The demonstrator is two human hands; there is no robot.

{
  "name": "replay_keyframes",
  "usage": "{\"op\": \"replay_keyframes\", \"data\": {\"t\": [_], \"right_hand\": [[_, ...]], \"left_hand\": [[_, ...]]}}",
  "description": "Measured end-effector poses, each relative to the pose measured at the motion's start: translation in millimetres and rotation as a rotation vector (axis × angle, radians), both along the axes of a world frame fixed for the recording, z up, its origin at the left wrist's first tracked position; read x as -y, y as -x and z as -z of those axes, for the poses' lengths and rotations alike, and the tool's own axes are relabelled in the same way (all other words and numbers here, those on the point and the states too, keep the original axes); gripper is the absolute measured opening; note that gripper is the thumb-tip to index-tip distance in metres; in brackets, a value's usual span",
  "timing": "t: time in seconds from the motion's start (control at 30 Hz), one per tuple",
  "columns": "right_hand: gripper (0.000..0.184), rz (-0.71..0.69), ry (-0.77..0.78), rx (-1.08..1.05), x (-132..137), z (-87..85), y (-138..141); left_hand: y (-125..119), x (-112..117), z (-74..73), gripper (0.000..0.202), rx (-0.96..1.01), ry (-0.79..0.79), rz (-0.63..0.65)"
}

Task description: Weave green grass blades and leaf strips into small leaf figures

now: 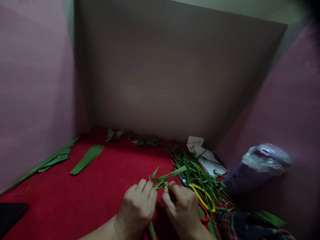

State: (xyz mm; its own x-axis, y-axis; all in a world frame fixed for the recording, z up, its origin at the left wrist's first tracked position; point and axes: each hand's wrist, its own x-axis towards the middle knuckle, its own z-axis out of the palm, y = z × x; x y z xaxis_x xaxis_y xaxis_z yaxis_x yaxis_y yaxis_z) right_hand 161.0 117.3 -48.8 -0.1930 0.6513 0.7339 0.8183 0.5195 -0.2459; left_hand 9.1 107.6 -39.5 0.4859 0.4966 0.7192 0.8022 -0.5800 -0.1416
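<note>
Green leaf strips point(167, 177) stick out between my two hands, close above the red cloth. My left hand point(138, 203) is closed on them from the left, its fingers curled and partly hidden behind its back. A narrow strip end hangs below that hand. On the other side my right hand point(181, 201) pinches the strips with thumb and index finger. How the strips cross or fold is mostly covered by the fingers. Just right of my right hand lie scissors point(205, 196) with yellow and red handles, partly hidden by it.
A heap of cut green leaves point(200, 175) lies at right, beside white papers point(208, 160). A purple roll point(252, 173) in clear plastic leans by the right wall. At left are a broad leaf piece point(87, 160), a long stalk point(50, 160) and a black object point(12, 215).
</note>
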Motion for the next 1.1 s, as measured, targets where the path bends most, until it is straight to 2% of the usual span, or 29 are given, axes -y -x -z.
{"op": "replay_keyframes", "data": {"t": [0.27, 0.4, 0.5, 0.6, 0.7, 0.83, 0.97, 1.1], "right_hand": [[0.022, -0.050, -0.027, 0.036, 4, -2.7, 2], [0.020, -0.091, -0.015, 0.060, 6, -1.1, 4], [0.019, -0.128, -0.028, 0.070, 7, -1.6, 5], [0.022, -0.164, -0.010, 0.075, 7, -3.2, 5], [0.023, -0.195, 0.049, 0.044, 7, -3.5, 5], [0.022, -0.196, 0.233, -0.038, 9, -1.4, 7], [0.023, -0.263, 0.473, -0.162, 11, 2.1, 12], [0.027, -0.317, 0.612, -0.273, 11, 5.4, 15]], "left_hand": [[-2, 0, -2.3, 0.018, 0.030, -0.008, 0.014], [-2, 2, 1.2, 0.020, 0.110, 0.103, 0.061], [-2, 1, 5.1, 0.017, 0.324, 0.363, 0.085], [-4, -3, 6.0, 0.013, 0.704, 0.762, 0.060], [-5, -10, 3.0, 0.012, 1.070, 1.031, 0.092], [-5, -15, -4.5, 0.013, 1.324, 1.154, 0.145], [-5, -15, -11.9, 0.014, 1.463, 1.197, 0.165], [-4, -15, -14.7, 0.015, 1.523, 1.237, 0.164]]}}
